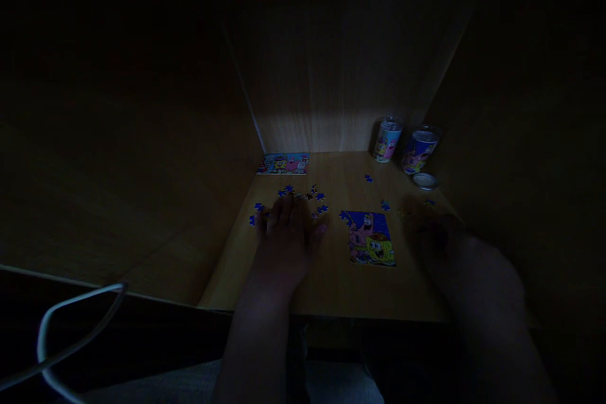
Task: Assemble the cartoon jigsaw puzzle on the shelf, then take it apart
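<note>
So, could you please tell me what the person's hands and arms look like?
Both the left hand and right hand are bare, without gloves. The forearms show no sleeves. The light is too dim to tell rings or a watch.

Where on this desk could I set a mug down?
Bare wood lies at the back, between the picture card and the cups, and along the front edge below the assembled puzzle. Loose pieces crowd around the left hand.

Bare forearms (258,328), grey trousers (189,385).
</note>
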### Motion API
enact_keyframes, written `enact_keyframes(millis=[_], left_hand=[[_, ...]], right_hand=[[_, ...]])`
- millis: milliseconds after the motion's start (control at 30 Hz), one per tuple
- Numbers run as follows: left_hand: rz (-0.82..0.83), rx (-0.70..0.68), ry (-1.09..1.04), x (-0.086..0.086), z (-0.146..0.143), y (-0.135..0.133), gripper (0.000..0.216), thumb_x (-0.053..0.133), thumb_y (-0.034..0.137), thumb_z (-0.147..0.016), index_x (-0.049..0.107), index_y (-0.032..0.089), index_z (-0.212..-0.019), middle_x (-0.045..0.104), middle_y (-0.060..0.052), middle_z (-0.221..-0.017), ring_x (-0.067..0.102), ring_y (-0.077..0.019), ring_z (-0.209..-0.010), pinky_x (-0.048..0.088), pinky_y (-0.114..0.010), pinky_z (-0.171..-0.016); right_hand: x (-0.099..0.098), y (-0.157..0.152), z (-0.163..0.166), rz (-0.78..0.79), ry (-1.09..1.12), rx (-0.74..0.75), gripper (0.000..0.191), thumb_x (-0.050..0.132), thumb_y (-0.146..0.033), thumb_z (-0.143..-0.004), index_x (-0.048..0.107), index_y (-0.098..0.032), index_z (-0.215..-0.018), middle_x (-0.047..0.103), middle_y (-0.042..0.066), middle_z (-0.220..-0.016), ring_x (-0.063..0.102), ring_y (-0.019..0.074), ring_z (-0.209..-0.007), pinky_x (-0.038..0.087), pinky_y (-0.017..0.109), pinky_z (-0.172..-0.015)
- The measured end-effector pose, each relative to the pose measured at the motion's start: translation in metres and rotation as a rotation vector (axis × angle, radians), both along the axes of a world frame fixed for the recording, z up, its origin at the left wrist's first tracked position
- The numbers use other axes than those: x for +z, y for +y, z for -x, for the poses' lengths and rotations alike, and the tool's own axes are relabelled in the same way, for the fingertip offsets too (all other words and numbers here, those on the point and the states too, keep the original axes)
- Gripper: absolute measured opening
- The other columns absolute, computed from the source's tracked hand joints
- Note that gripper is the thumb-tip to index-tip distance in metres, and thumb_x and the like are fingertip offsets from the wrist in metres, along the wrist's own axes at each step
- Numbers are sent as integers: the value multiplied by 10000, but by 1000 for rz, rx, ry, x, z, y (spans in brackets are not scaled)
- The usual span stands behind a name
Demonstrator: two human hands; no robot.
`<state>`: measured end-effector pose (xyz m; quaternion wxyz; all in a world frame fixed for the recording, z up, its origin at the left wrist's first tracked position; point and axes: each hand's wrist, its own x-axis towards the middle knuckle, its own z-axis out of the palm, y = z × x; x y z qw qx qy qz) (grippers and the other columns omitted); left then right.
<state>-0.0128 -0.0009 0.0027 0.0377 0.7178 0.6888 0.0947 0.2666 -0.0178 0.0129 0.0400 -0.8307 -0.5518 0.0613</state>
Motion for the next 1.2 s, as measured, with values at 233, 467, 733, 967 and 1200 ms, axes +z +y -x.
enact_keyframes(millis=[233, 467, 733, 967, 1200], left_hand=[[-83, -20, -21, -1, 4, 0, 691, 473, 575, -1147, 518, 114, -1660, 483, -217, -1765, 422, -412, -1655, 251, -678, -1391], [-25, -23, 0, -4, 3, 0, 758, 467, 620, -1143, 420, 147, -1733, 362, -191, -1836, 311, -420, -1713, 198, -722, -1389], [-132, -24, 2, -4, 6, 2, 657, 489, 557, -1139, 534, 147, -1650, 544, -218, -1712, 488, -432, -1582, 299, -696, -1351], [-165, 19, 9, -4, 4, 3, 600, 502, 524, -1132, 615, 159, -1595, 590, -200, -1663, 542, -452, -1515, 325, -701, -1341], [-271, -30, -83, -2, 8, 8, 515, 562, 461, -1099, 656, 199, -1532, 653, -181, -1592, 589, -425, -1455, 436, -662, -1274]], right_hand=[[-3, 1, 1, -18, 1, 4, 491, 420, -503, -1132, 740, -231, -1387, 840, 165, -982, 816, 360, -814, 590, 434, -711], [0, -2, 2, -37, 6, 23, 511, 415, -517, -1132, 744, -226, -1392, 843, 172, -985, 817, 359, -811, 593, 428, -697], [1, 0, 2, -16, 13, -2, 468, 414, -479, -1132, 744, -207, -1323, 832, 172, -954, 820, 355, -820, 607, 428, -723], [6, -1, 7, -49, 54, -115, 432, 394, -436, -1134, 737, -189, -1224, 793, 171, -846, 817, 381, -803, 603, 452, -741], [-1, -3, 4, -222, 116, -175, 427, 441, -379, -1111, 569, -123, -1428, 809, 200, -923, 816, 390, -824, 584, 427, -713]])
